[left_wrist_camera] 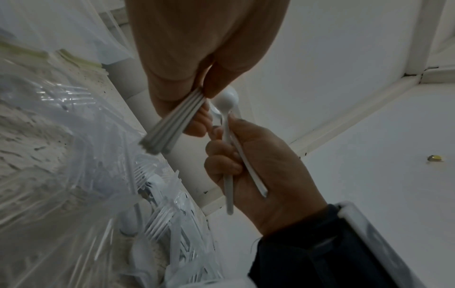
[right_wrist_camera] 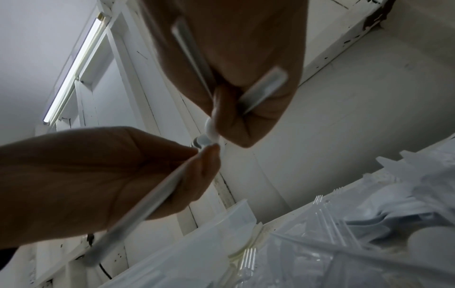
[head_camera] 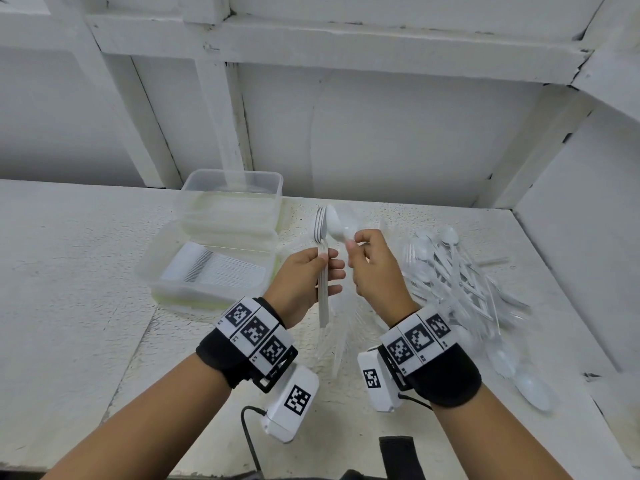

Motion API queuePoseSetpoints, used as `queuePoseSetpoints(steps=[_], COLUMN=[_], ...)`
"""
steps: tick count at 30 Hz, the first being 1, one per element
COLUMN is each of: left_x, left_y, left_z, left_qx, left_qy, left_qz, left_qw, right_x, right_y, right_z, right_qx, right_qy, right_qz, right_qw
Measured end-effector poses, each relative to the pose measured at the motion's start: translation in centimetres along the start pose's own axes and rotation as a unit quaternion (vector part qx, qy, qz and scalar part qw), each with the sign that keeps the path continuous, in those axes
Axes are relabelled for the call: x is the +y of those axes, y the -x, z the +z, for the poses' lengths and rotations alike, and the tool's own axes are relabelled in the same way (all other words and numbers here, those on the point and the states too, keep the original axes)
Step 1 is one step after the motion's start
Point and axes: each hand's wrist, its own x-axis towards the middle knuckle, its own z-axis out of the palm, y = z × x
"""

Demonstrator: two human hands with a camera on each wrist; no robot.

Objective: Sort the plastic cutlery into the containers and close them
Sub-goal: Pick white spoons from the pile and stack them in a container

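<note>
Sorting is only partly done, by my reading: you stand at a white table (head_camera: 86, 271) where two clear plastic containers sit left of centre. The near container (head_camera: 152, 271) already holds a neat row of white cutlery, the far container (head_camera: 232, 188) behind it looks empty as far as you can see through its walls, and neither has a lid on. I cannot make out lids for certain; pale green-edged plastic shows under the near one.

To your right lies the big loose pile of cutlery (head_camera: 453, 275), forks and spoons tangled together, so most of the sorting and both closings are left. A clear plastic bag (left_wrist_camera: 61, 175) lies crumpled around that pile and could snag the pieces as you pull them out.

Your left hand (head_camera: 304, 282) curls round a stacked bundle of forks (head_camera: 322, 258), tines up, held above the table between containers and pile. Your right hand (head_camera: 374, 268) sits just beside it, fingers closed on a couple of spoons (head_camera: 337, 225), bowls up near the fork tines.

A black cable (head_camera: 251, 438) trails along the table's near edge
</note>
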Motion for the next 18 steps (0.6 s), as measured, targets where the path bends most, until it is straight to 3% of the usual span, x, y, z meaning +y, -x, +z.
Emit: queuePoseSetpoints(steps=[12,18], left_x=[0.1,0.2], left_y=[0.0,0.2], left_z=[0.3,0.0], left_qx=[-0.005,-0.017], left_qy=[0.017,0.007], left_qz=[0.015,0.013], left_qw=[1.000,1.000], right_x=[-0.3,0.1], right_y=[0.3,-0.1], right_z=[1.7,1.7], right_qx=[0.087,0.069], right_qy=[0.063,0.046], right_qz=[-0.056,-0.039], right_qw=[0.993,0.996])
